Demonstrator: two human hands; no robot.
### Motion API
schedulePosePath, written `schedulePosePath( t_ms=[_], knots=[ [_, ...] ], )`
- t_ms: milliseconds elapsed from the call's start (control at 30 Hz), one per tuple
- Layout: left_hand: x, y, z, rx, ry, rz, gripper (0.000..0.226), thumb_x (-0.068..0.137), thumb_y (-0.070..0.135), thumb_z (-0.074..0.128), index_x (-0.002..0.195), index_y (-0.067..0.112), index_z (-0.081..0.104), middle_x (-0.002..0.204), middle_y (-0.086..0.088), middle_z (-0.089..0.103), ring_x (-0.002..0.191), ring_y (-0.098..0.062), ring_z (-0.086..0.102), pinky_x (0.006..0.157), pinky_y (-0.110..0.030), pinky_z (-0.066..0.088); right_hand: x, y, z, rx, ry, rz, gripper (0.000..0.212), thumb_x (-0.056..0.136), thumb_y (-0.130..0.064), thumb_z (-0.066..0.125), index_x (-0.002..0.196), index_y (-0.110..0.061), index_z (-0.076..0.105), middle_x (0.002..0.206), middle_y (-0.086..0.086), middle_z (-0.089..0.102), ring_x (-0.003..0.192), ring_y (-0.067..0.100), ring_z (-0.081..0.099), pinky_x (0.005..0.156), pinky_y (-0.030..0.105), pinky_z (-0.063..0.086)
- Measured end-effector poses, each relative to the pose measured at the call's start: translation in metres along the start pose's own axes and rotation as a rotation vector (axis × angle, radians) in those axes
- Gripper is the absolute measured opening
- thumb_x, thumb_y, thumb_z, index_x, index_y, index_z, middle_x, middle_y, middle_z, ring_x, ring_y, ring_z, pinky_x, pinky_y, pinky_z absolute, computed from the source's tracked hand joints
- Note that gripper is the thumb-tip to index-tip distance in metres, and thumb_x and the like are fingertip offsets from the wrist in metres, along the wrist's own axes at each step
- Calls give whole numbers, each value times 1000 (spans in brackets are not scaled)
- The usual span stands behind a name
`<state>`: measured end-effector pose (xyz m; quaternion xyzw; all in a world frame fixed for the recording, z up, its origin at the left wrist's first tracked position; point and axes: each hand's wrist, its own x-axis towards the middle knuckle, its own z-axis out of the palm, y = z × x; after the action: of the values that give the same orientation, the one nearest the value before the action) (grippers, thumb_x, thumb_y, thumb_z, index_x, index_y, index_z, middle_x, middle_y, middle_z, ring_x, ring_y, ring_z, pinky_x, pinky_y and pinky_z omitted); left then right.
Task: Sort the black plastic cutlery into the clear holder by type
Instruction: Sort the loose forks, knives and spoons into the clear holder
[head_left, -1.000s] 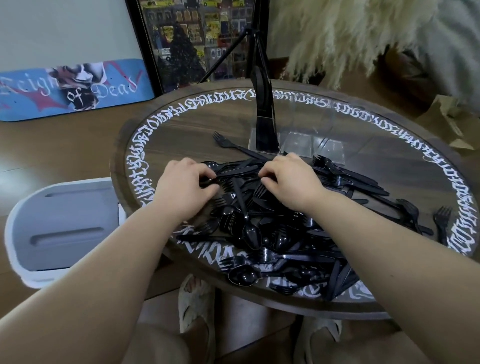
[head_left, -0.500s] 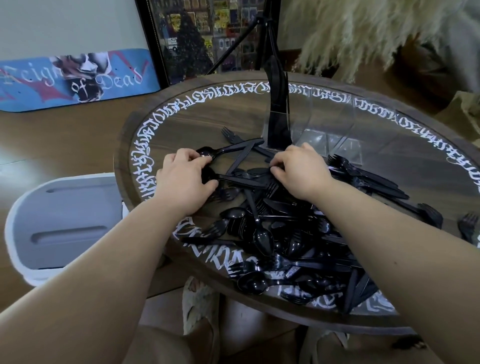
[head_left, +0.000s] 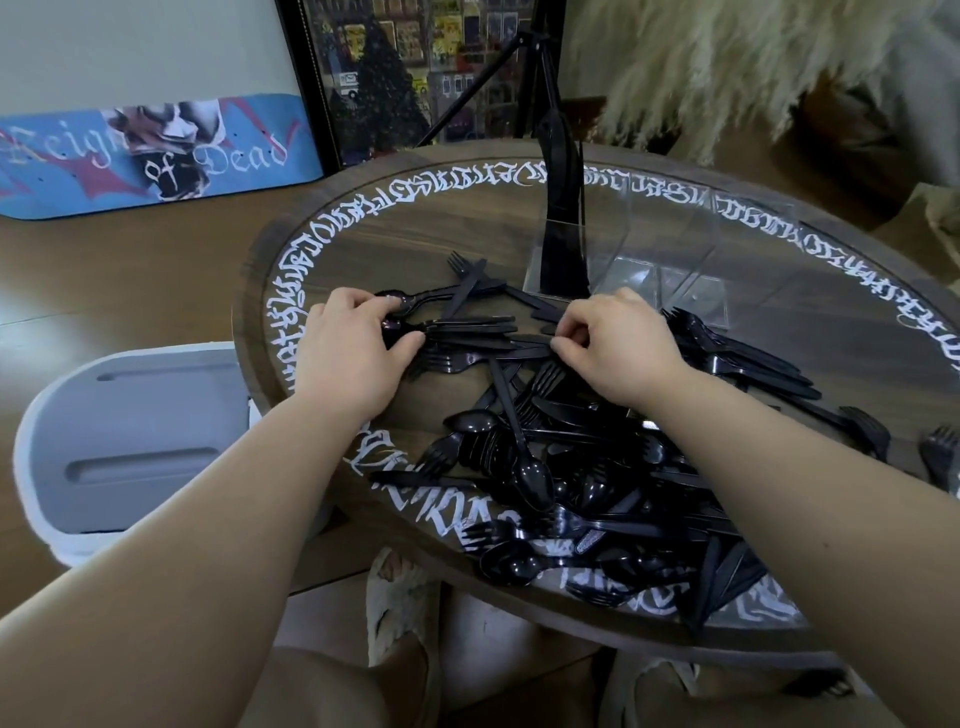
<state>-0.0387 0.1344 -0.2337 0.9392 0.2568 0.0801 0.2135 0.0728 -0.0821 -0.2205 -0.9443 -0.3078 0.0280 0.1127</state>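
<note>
While a matte grey bin (head_left: 140, 441) with a smooth moulded lid sits low to the left of the left hand (head_left: 353, 353), that hand curls down on the round wooden table (head_left: 363, 228), thumb and fingers gripping the bowl ends of a small bundle (head_left: 467, 332) of glossy black plastic pieces whose handles lie level across to the right hand (head_left: 618, 348). Beyond the left hand a blue printed skateboard deck (head_left: 156, 150) leans against the wall. White painted lettering rings the dark wood grain of the table rim. A loose fork and knife cross just beyond the bundle, between the two hands. The right hand is curled as well, its fingertips (head_left: 563, 343) pinching the handle ends of the same bundle. Beneath and nearer than both wrists spreads the pile (head_left: 571, 483) of shiny spoons, forks and knives, tangled and overlapping, reaching to the near table edge. Just beyond the right hand stands the clear holder (head_left: 654, 260), angular and see-through; its leftmost compartment holds an upright stack of black cutlery (head_left: 561, 208), of which type I cannot tell, and the other compartments show only clear plastic. More forks (head_left: 727, 358) lie in a row to the right of the right hand.
</note>
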Motion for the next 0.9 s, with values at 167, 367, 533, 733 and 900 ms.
schedulePosePath(
  t_ms=[167,367,533,733,900],
  knots=[
    [-4,14,1,-21,109,200,28,89,33,62,116,25,66,124,0,54,118,-29,42,99,-40,37,0,2,-2,-29,-98,-30,23,95,-36,52,105,-26,69,103,-1,64,106,25,45,84,32,39],
    [-13,38,15,156,-206,366,38,96,42,46,134,39,50,140,17,45,132,-19,28,104,-42,29,7,0,-2,-33,-59,-7,24,97,-30,48,110,-24,67,107,0,69,108,26,51,86,36,46],
    [-11,33,16,261,-216,290,52,93,46,48,144,40,35,150,15,33,136,-20,23,105,-44,28,11,6,-8,-72,-141,15,20,91,-39,59,102,-26,70,100,-3,69,108,26,51,84,33,46],
    [-10,28,14,273,-240,240,55,93,44,51,145,37,33,154,12,26,138,-22,19,106,-45,27,14,3,-8,-18,-164,21,15,89,-36,62,90,-25,71,91,-3,68,95,23,60,81,36,52],
    [-9,26,16,251,-237,239,53,96,38,48,146,34,33,154,11,25,138,-23,18,106,-46,28,15,2,-9,-13,-174,32,17,90,-37,61,90,-24,71,90,-2,68,93,21,59,80,35,52]
  ],
)
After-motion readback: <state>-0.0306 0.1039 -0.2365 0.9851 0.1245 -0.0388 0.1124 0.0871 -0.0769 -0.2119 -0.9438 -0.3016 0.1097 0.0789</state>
